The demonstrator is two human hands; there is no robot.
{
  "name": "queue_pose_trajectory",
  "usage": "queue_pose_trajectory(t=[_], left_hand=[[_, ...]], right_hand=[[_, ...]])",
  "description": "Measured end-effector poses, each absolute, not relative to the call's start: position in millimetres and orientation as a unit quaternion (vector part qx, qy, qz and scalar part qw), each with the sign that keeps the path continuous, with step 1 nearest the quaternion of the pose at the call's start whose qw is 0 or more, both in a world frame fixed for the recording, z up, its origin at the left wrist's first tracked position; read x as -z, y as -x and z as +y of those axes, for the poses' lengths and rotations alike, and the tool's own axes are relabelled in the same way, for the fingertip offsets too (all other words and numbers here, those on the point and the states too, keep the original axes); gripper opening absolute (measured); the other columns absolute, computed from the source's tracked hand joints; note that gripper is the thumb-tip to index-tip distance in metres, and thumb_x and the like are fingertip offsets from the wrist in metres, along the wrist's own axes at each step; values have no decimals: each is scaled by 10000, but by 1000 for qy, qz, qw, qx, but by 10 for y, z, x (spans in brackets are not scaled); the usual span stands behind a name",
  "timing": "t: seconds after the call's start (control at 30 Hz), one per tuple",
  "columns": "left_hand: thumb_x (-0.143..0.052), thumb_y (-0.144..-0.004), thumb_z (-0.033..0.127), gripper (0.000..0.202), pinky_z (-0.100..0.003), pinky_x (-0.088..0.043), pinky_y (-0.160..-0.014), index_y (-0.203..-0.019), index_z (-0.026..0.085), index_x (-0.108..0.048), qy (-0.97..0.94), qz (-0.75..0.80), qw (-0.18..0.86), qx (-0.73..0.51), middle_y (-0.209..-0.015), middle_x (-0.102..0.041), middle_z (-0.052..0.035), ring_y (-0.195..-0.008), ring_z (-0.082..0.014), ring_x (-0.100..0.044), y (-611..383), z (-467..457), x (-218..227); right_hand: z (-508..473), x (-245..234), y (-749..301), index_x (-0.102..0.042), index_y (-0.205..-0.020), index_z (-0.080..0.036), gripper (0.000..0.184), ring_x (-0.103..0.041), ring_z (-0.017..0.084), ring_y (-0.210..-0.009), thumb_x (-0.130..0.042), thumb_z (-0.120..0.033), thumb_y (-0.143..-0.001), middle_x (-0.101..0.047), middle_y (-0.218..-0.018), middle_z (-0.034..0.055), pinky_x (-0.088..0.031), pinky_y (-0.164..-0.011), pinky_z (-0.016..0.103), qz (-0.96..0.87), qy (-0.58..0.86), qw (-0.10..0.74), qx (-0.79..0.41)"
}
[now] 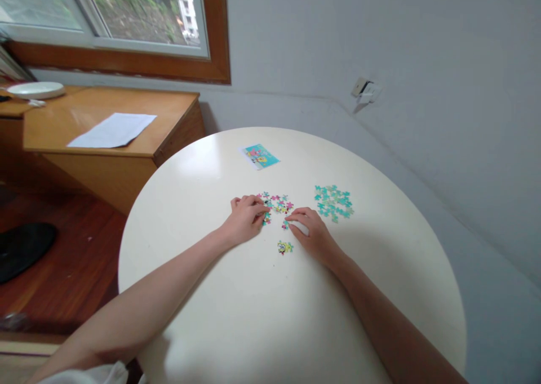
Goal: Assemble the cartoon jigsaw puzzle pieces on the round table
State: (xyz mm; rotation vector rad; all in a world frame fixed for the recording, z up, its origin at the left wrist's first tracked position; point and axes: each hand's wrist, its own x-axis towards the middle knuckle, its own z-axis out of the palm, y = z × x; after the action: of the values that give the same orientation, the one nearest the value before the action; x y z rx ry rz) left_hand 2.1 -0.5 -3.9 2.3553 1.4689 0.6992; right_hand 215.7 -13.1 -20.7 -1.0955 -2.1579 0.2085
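Note:
A loose cluster of colourful jigsaw pieces (278, 202) lies on the white round table (253, 305) between my two hands. My left hand (245, 219) rests at the cluster's left side, fingers bent and closed around a small jigsaw piece (267, 219) at its tips. On the other side, my right hand (311, 232) has thumb and index finger at another small jigsaw piece (284, 225); its grip is partly hidden. Closer to me sits a small joined section of yellow jigsaw pieces (284, 247) with a cartoon eye and face showing.
Several teal jigsaw pieces (333, 202) are spread to the right. A picture card (261, 156) with cartoon figures lies toward the far edge. At left stands a wooden desk (177, 119) with a paper sheet (114, 130) and a white plate (36, 89). A wall borders the table's right side.

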Motion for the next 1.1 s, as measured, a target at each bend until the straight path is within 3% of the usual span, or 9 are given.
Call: queue_pose_trajectory(t=[0.4,0.7,0.9,1.1], left_hand=[[-494,-790,180,289,-401,-269,-808,-993,299,-662,-823,507,132,-218,-1070,-528,-58,-996,-233,-449,-4,-6,37],[-490,-765,193,235,-411,-276,-836,-953,240,-624,-813,521,147,-211,-1058,-527,-60,-995,-227,-445,-16,-33,-22],[-467,-734,137,384,-418,-276,-827,-1050,287,-625,-828,507,138,-198,-1066,-514,-64,-1000,-238,-440,-12,-50,-45],[-474,-727,150,369,-424,-271,-830,-1019,294,-647,-830,503,132,-202,-1070,-507,-64,-1003,-243,-433,-10,-36,-6]], right_hand=[[-129,211,-2158,-635,-906,-205,161,-564,210,-885,-518,-151,-808,-593,-918,75,-457,-804,385,-833,421,350,-81],[-119,234,-2158,-635,-902,-218,165,-567,210,-883,-514,-159,-807,-592,-914,69,-457,-802,386,-831,422,354,-79],[-127,206,-2160,-631,-908,-220,171,-567,205,-886,-522,-148,-799,-590,-918,67,-463,-798,378,-835,421,345,-81],[-122,206,-2160,-633,-903,-212,170,-570,206,-878,-526,-139,-793,-592,-915,70,-464,-793,377,-838,417,344,-72]])
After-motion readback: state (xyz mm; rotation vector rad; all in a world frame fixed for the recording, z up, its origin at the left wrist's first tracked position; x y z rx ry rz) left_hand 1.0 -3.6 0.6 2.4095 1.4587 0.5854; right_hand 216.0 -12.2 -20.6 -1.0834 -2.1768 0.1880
